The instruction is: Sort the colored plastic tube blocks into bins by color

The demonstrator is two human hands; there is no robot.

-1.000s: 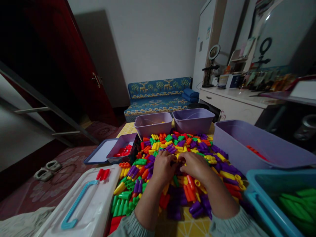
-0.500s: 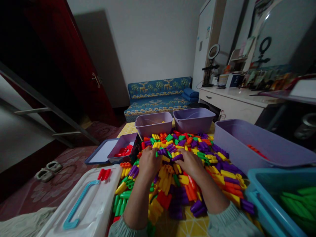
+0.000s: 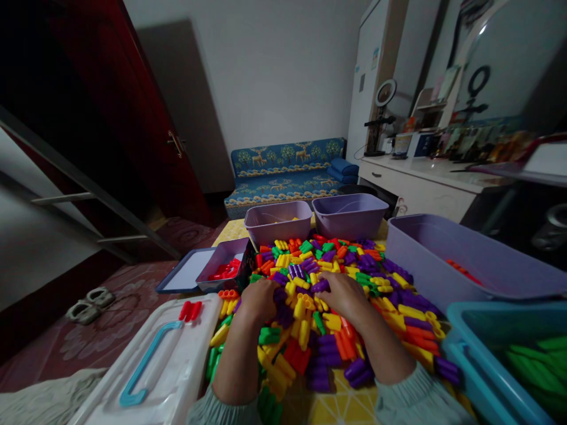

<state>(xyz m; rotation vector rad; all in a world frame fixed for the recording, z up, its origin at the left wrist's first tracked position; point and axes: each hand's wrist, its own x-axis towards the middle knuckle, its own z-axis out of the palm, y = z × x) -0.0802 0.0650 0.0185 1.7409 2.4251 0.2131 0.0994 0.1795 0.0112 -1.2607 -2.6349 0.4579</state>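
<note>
A loose heap of plastic tube-shaped building blocks (image 3: 305,321) in yellow, purple, green, red and orange covers the table. My left hand (image 3: 260,300) rests low on the left part of the heap, beside dark purple blocks (image 3: 283,307). Its fingers are mostly hidden behind the back of the hand, so their grip does not show. My right hand (image 3: 342,292) is closed on a purple block (image 3: 321,286), thumb and fingers at its right end. Yellow blocks lie between the two hands.
Lilac bins (image 3: 278,217) stand along the back and right. A blue bin (image 3: 465,330) at right holds green blocks. Red blocks lie in a small box (image 3: 208,277) at left. A white lid (image 3: 163,348) with a blue handle is at front left.
My hands were together over the middle, then parted. The left one has moved left and toward me; the right has shifted slightly right and now has a purple block.
</note>
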